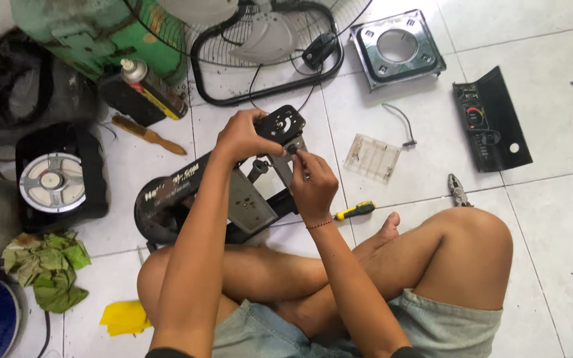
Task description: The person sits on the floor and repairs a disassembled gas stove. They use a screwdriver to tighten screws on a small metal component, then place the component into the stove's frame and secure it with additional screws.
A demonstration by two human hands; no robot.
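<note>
Black metal fills the middle of the head view: a fan base [187, 205] lies across the person's crossed legs on the tiled floor [552, 132], tipped so that its upper bracket faces the hands. The left hand [243, 136] is closed around the black motor plate [281, 126] at the bracket's top, apparently to hold it steady. The right hand [312, 180] is narrowed to a pinch, fingertips on a small dark knob or screw [292, 150] just below the plate; whether it grips or only touches it cannot be told.

Tools lie within arm's reach, likely set down for quick pickup: a screwdriver [356, 211] with a yellow and green handle beside the right foot, pliers [457, 191] near the right knee. Farther off sit a clear plastic case [373, 158], a black control panel [492, 119], a square metal plate [398, 48] and the fan guard [263, 50]. At left are a spray can [154, 86], a brush [148, 135] and green rags [48, 265].
</note>
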